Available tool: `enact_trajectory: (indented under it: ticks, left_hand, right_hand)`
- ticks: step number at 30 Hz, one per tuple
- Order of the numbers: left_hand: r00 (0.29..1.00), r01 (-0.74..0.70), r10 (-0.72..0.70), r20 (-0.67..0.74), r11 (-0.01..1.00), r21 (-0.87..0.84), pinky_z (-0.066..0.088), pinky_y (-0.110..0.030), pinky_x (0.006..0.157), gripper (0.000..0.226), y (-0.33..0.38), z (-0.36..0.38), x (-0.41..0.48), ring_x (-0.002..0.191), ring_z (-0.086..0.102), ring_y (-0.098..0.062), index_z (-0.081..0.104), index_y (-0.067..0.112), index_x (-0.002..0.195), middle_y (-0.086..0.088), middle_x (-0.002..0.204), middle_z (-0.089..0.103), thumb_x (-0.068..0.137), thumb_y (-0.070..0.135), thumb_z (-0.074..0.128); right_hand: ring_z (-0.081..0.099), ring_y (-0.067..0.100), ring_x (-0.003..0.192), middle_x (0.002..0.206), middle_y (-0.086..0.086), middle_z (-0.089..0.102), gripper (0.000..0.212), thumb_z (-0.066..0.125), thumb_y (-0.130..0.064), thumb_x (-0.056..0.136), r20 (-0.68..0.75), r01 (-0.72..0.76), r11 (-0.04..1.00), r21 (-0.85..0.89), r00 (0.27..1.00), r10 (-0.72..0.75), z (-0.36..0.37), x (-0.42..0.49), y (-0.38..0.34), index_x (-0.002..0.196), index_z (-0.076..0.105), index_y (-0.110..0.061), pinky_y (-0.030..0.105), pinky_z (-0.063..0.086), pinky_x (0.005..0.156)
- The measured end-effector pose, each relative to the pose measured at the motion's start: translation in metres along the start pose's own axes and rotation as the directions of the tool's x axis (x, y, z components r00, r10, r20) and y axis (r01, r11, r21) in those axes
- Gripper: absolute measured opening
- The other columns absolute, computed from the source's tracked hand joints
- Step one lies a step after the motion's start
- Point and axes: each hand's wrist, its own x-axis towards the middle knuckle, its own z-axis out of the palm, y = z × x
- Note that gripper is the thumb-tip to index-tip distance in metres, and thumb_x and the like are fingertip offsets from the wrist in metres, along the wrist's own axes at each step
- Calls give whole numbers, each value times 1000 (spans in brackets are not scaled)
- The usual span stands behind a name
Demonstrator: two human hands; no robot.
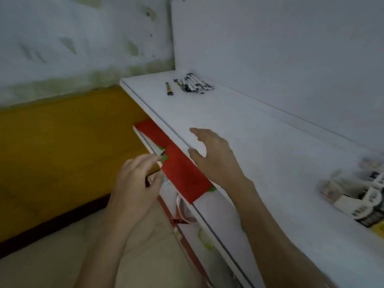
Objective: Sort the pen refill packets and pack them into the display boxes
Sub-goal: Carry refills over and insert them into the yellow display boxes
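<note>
The flat white shelf top leaves wide room between the far heap of black-and-white pens and the blurred packet pile at right; a white back panel closes it behind.

White flat table top: smooth, matt, laminate-like; red rectangular sheet below its edge: paper-like, matt; pale wall: rough, stained.
</note>
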Motion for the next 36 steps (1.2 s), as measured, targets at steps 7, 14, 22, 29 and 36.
enact_trajectory:
  ticks: [7,14,22,29,36]
  left_hand:
    - [988,124,-124,-97,992,-1,30,-27,102,37,-71,-18,34,126,38,-12,54,22,128,6,134,49,91,23,55]
    - [984,98,-104,-142,994,-53,26,-17,97,38,-147,-36,139,126,38,-9,53,23,128,9,133,50,90,25,55]
    - [994,-35,21,-105,990,-137,24,-16,96,36,-205,-29,264,125,40,-8,54,22,127,11,130,51,91,25,55]
    - [989,-144,138,-44,965,-221,25,-17,97,37,-231,13,386,127,39,-8,53,25,128,11,133,50,91,24,54]
    - [964,-242,265,30,917,-317,20,-18,99,34,-252,58,490,124,37,-7,54,28,125,10,133,50,91,25,54]
  right_hand:
    - [50,18,119,132,3,53,47,54,-20,90,81,106,993,44,991,-109,75,76,-36,136,45,-15,35,43,100]
    - [49,15,119,132,1,52,49,55,-24,90,-38,66,993,99,997,-63,137,186,-59,137,42,-17,27,43,95]
    - [49,14,117,129,-1,53,47,55,-24,90,-129,-2,990,139,991,21,198,301,-69,135,44,-19,30,44,92]
    - [51,18,115,127,2,56,45,57,-22,89,-256,-92,992,85,960,111,213,401,-19,133,47,-16,36,46,92]
    - [51,15,114,126,0,55,44,57,-22,89,-364,-301,953,24,885,289,195,471,35,132,48,-18,27,41,93]
